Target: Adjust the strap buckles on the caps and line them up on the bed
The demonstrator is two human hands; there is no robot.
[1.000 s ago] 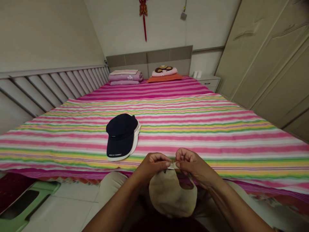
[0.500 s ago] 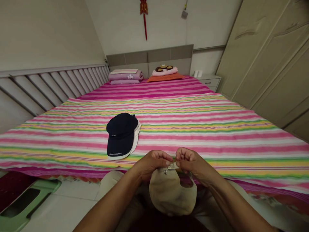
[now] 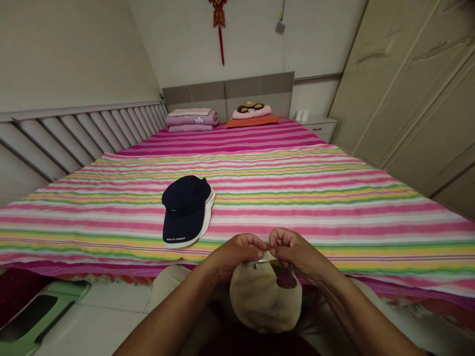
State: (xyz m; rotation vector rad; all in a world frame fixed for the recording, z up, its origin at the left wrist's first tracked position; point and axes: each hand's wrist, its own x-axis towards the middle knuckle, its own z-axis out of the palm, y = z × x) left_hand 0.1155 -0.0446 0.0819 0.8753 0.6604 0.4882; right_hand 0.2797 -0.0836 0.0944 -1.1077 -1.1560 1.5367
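Since the last frame, our 2 hands have barely shifted. Left hand [image 3: 237,254] and right hand [image 3: 293,252] are closed, pinching the metal buckle [image 3: 261,260] on the strap of the beige cap [image 3: 265,301], which hangs just off the bed edge [image 3: 111,269]. Navy cap [image 3: 183,210] lies on the bed, left of the hands.

Flat striped bedspread [image 3: 308,212] running unobstructed ahead of the right hand [image 3: 297,252], navy cap [image 3: 183,210] lying up and left of the left hand [image 3: 235,254], folded blankets [image 3: 192,121] far off near the headboard [image 3: 228,94]
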